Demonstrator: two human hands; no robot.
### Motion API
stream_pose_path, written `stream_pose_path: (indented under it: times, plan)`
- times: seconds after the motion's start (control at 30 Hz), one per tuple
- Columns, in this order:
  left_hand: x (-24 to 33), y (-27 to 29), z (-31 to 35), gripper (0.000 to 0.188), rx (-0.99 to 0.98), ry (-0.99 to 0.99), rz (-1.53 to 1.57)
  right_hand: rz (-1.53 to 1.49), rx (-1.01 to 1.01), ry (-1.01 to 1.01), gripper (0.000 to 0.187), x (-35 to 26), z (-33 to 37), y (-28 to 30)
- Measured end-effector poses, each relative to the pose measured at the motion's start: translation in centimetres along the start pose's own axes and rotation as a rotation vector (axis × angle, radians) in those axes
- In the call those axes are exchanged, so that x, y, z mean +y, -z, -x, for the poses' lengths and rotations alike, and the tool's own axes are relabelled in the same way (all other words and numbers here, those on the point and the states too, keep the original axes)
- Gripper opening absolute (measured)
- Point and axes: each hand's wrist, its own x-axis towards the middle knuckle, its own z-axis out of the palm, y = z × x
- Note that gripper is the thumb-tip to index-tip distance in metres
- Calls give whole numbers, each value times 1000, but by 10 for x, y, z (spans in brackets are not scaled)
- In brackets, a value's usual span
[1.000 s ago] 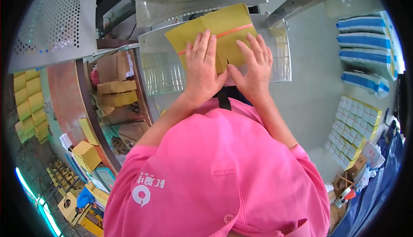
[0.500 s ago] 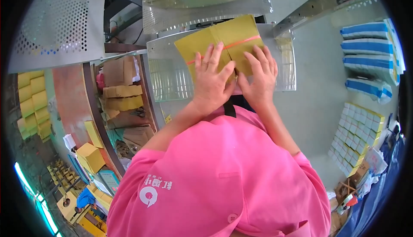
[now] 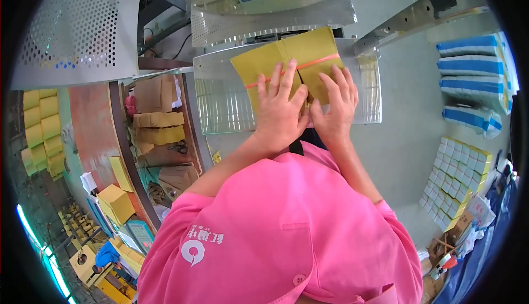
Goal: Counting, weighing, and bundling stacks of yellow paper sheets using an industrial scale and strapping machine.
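Observation:
Two yellow paper stacks lie side by side, tilted, with a narrow gap between them. A thin red band runs across both. My left hand rests on the left stack, its fingers stretched forward and slightly apart over the band. On the near part of the right stack lies my right hand, fingers spread and bent a little. Both thumbs are close to the near end of the gap. Beneath the paper is a shiny metal platform; my hands cover the stacks' near edges.
A clear curved cover stands beyond the platform, with a perforated metal panel at far left. A slotted steel bar crosses at upper right. Left, a shelf holds cardboard; right are blue-and-white bags and stacked bundles.
The whole view has shifted a little, so the platform and paper appear slightly lower and further right. Both hands stay on the yellow stacks in nearly the same pose.

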Motion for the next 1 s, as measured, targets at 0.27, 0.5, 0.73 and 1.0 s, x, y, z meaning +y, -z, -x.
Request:
stream_pose_path:
  times: [0.27, 0.5, 0.73, 1.0]
  plan:
    - [2, 15, -10, 48, -43, -11, -43, -14, 21, -8, 53, 1, -2, -2]
    - [-11, 7, -15, 38, 69, -28, -127, 2, 13, -5, 54, 0, 0, -2]
    - [-14, 9, -18, 40, 43, -17, -177, 7, 2, -14, 54, -2, 0, -1]
    - [-14, 11, -23, 48, 30, 6, -192, 21, -15, -16, 53, -2, 1, -1]
